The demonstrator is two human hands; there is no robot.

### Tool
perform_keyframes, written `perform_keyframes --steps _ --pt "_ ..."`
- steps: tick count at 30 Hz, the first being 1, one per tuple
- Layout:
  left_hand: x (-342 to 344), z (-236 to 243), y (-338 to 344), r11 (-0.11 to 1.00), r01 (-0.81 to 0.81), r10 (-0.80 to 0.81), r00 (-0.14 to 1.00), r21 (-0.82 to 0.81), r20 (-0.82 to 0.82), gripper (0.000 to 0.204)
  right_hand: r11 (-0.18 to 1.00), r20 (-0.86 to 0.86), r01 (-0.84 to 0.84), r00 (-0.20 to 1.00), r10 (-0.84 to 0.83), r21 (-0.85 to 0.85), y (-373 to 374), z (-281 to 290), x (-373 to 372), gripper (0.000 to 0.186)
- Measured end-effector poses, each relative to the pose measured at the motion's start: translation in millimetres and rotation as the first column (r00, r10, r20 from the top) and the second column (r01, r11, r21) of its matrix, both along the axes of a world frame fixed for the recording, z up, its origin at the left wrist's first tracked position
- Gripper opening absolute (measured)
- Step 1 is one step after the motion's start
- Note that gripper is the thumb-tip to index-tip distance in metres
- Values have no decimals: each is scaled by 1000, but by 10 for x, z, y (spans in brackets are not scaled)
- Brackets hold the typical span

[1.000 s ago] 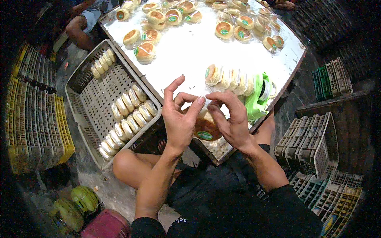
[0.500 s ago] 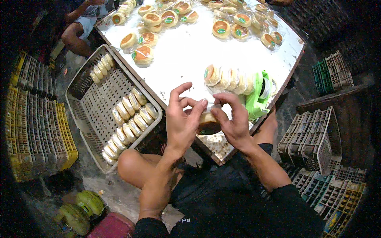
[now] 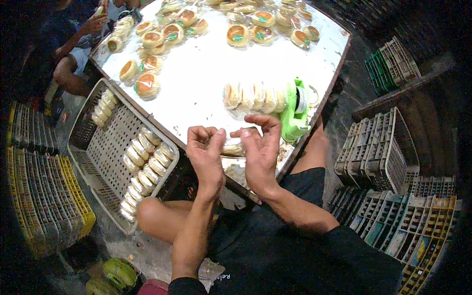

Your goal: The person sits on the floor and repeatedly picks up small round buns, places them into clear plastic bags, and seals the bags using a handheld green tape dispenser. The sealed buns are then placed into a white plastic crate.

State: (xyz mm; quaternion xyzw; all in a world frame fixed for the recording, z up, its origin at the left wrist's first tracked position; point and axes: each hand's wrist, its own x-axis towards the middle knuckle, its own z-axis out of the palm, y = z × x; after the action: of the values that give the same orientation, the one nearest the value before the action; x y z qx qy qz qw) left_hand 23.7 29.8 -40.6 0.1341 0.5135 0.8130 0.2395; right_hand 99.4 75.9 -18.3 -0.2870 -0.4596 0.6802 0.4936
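Observation:
A bagged bun [image 3: 232, 149] is partly hidden between my hands at the table's near corner. My left hand [image 3: 205, 152] has curled fingers pinched at the bag's left side. My right hand [image 3: 260, 157] is on the other side, thumb at the bag, forefinger raised and bent; the exact grip is unclear. Just beyond them, a row of bagged buns [image 3: 253, 96] stands on edge against a bright green tape dispenser [image 3: 295, 110]. Many more bagged buns [image 3: 172, 34] lie across the far part of the white tabletop [image 3: 196, 73].
A perforated crate [image 3: 108, 155] at left holds upright bagged buns. Stacked crates [image 3: 49, 196] line the left; others [image 3: 368, 147] stand at right. Green gas cylinders [image 3: 118, 273] sit at lower left. A seated co-worker [image 3: 69, 73] at far left holds something pale.
The view has shifted, moving the tabletop leftward. Both hands have changed finger shape: my left forefinger has curled down, my right forefinger lifted, and the bun appears flatter, more hidden.

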Motion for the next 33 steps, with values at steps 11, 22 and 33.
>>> perform_keyframes --steps 11,22,33 --pt "-23 -55 154 981 -2 -55 956 -194 -289 20 964 937 -12 238 -257 267 1236 -266 1104 49" --pt "-49 -153 303 976 54 -85 986 -210 -143 18 996 640 -39 764 84 -85 850 -701 1160 27" --pt "-54 -302 421 947 109 -182 957 -301 -226 17 861 324 -39 917 232 -507 191 -894 1640 19"
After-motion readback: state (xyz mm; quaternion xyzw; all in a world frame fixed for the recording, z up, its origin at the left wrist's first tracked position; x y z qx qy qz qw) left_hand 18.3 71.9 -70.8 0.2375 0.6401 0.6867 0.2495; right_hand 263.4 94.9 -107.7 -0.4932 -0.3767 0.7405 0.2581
